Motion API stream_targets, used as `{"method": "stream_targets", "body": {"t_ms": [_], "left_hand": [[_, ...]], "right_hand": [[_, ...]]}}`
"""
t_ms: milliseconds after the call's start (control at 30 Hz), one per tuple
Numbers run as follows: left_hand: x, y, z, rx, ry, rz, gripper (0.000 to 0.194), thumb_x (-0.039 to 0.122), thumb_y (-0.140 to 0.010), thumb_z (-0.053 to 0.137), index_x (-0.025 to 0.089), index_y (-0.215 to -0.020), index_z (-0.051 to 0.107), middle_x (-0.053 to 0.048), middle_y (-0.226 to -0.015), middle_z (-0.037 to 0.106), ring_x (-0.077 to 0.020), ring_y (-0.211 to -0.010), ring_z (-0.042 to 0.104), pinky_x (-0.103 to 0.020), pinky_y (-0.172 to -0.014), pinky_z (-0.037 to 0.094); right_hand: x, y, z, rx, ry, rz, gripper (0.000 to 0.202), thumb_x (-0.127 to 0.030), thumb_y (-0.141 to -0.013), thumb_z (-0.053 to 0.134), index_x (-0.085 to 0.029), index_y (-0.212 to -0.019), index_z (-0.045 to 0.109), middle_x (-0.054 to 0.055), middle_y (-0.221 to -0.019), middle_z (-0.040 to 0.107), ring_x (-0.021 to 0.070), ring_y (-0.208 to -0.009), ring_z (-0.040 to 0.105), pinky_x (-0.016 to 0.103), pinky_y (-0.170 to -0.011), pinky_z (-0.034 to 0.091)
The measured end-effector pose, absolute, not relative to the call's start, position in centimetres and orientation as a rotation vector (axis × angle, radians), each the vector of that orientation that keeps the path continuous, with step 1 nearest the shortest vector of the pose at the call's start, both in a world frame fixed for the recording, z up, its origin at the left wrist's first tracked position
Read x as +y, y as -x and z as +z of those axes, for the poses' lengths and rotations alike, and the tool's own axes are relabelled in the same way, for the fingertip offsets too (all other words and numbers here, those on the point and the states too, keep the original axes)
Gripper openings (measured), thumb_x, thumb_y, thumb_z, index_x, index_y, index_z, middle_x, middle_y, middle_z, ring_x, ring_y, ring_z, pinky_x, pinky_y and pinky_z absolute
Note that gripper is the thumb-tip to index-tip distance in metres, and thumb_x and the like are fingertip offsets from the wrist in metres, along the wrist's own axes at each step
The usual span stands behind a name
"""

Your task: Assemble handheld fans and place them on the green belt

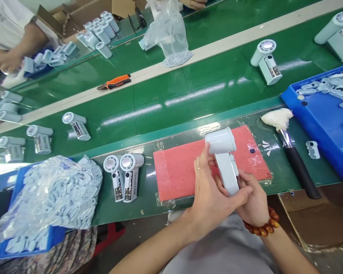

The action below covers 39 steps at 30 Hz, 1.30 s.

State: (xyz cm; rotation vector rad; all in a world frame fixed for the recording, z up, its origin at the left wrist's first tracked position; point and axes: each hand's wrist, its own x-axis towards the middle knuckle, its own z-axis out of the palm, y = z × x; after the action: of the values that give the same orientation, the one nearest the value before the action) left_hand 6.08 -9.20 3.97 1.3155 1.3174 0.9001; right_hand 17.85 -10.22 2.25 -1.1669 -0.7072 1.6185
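Both hands are closed around a pale blue-grey handheld fan (227, 169), held above a red pad (177, 171) taped to the bench. My left hand (210, 182) wraps the fan from the left, a finger up beside its round head and the thumb across the handle's lower end. From the right, my right hand (253, 198) grips the lower handle; its fingertips are partly hidden. Two more handheld fans (130, 177) lie left of the pad, their battery side showing. A hammer (295, 160) with a white wrapped head rests to the right.
A blue bin (317, 125) of small parts stands at right, a small cover (313, 149) beside it. At left is a plastic bag of parts (63, 190). Across the green belt (148, 102) are several fans, orange pliers (116, 82) and a bag of small pieces (174, 38). A co-worker's arm (25, 43) shows beyond.
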Motion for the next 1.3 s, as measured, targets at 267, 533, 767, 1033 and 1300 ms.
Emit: {"method": "stream_targets", "body": {"t_ms": [267,533,767,1033,1300], "left_hand": [[-8.9,-6.7,3.8,1.184,-1.262,0.856,0.119,0.03,-0.086,0.086,0.041,-0.171,0.004,-0.014,-0.153,0.046,-0.0332,-0.137,0.053,-0.06,-0.117,0.049],[-6.1,-4.4,5.4,0.677,-1.134,0.644,0.101,0.035,-0.098,0.075,0.038,-0.174,0.008,-0.014,-0.166,0.047,-0.034,-0.15,0.053,-0.059,-0.125,0.046],[-6.2,-5.7,4.6,0.784,-1.064,0.652,0.103,0.021,-0.089,0.078,0.035,-0.171,0.016,-0.016,-0.152,0.057,-0.0268,-0.118,0.069,-0.045,-0.101,0.061],[-0.1,-5.2,2.5,1.3,-1.302,0.809,0.083,0.016,-0.078,0.069,0.023,-0.156,0.044,-0.009,-0.132,0.067,-0.026,-0.117,0.066,-0.043,-0.1,0.056],[12.4,-4.9,1.9,1.768,-1.257,0.944,0.075,0.01,-0.085,0.068,0.021,-0.155,0.043,-0.003,-0.102,0.067,-0.0171,-0.084,0.065,-0.031,-0.077,0.056]], "right_hand": [[-11.0,-18.5,1.6,-0.677,1.243,1.558,0.047,-0.055,-0.105,0.039,-0.024,-0.106,0.074,0.01,-0.097,0.074,0.0312,-0.101,0.071,0.046,-0.086,0.061],[-13.0,-18.4,1.1,-0.837,1.369,1.227,0.043,-0.05,-0.106,0.058,-0.032,-0.144,0.051,0.01,-0.138,0.064,0.0255,-0.116,0.067,0.04,-0.092,0.061],[-12.4,-22.2,2.2,-1.385,1.384,1.221,0.048,-0.05,-0.11,0.051,-0.028,-0.153,0.052,0.012,-0.139,0.068,0.0264,-0.117,0.07,0.041,-0.095,0.062],[-7.7,-33.4,4.5,-1.495,1.96,0.173,0.027,-0.045,-0.102,0.061,-0.026,-0.106,0.08,0.008,-0.101,0.079,0.0251,-0.086,0.073,0.04,-0.082,0.056],[-2.4,-47.2,1.8,-1.347,2.169,-0.211,0.05,-0.063,-0.077,0.077,-0.023,-0.05,0.065,0.011,-0.062,0.048,0.0366,-0.082,0.055,0.058,-0.073,0.027]]}}
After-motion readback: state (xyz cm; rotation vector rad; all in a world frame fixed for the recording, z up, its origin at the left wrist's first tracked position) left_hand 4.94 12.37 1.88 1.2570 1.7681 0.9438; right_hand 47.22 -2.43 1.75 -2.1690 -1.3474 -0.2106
